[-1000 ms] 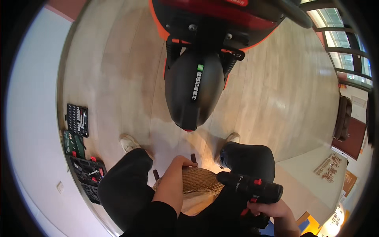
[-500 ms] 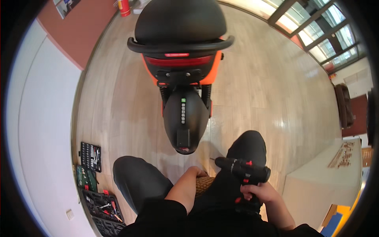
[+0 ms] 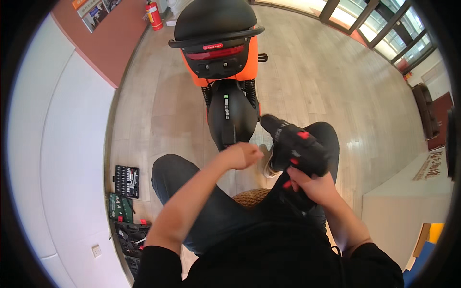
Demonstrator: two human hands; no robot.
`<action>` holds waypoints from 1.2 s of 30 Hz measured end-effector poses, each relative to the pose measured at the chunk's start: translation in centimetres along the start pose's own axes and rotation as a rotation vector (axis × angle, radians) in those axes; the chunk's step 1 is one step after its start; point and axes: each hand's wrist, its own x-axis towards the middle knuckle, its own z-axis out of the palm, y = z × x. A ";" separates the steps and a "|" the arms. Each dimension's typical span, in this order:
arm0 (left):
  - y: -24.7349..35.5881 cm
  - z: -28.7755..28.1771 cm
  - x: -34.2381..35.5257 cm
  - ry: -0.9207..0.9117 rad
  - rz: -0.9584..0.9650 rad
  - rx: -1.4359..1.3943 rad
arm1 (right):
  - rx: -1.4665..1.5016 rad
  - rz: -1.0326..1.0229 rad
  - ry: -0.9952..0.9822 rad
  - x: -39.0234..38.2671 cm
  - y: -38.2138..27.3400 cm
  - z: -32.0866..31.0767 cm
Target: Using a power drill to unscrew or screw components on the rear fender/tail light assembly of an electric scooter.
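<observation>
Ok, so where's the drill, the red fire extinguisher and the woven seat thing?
Drill (image 3: 298, 145): head view, on the middle of its black body.
Red fire extinguisher (image 3: 154, 17): head view, on the side of its cylinder.
Woven seat (image 3: 252, 197): head view, on the brown weave showing between the legs.

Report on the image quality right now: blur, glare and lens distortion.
Head view: the left hand and the power drill look blurred, their edges softer than those of the tool case; head view: the glass panes at upper right are washed out in places; head view: the base of the white wall bows, and black fills the corners.
</observation>
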 end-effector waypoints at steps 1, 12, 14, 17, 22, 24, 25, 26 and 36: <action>-0.1 -1.2 -1.7 0.054 0.018 -0.215 | -0.138 -0.120 0.032 0.6 -0.4 0.8; 6.9 -7.1 -1.0 0.509 -0.084 -1.541 | -0.853 -0.478 -0.002 13.0 -1.2 3.4; 6.4 -7.4 -0.1 0.475 -0.107 -1.485 | -0.883 -0.431 -0.079 14.3 -0.8 3.2; 7.2 -7.4 2.1 0.550 -0.022 -1.202 | -0.728 -0.229 -0.151 16.1 0.0 1.9; 7.4 -8.7 3.9 0.476 -0.073 -1.258 | -0.528 -0.144 -0.170 18.4 0.8 0.8; 7.4 -9.1 4.5 0.460 -0.118 -1.256 | -0.380 -0.081 -0.170 18.8 1.2 1.2; 6.9 -9.1 4.9 0.462 -0.118 -1.257 | -0.388 -0.059 -0.180 19.2 1.8 1.3; 6.3 -8.9 5.3 0.478 -0.111 -1.208 | -0.388 -0.060 -0.181 19.5 1.9 1.3; 5.8 -8.9 6.0 0.520 -0.017 -1.175 | -0.509 -0.145 -0.099 20.6 2.4 1.3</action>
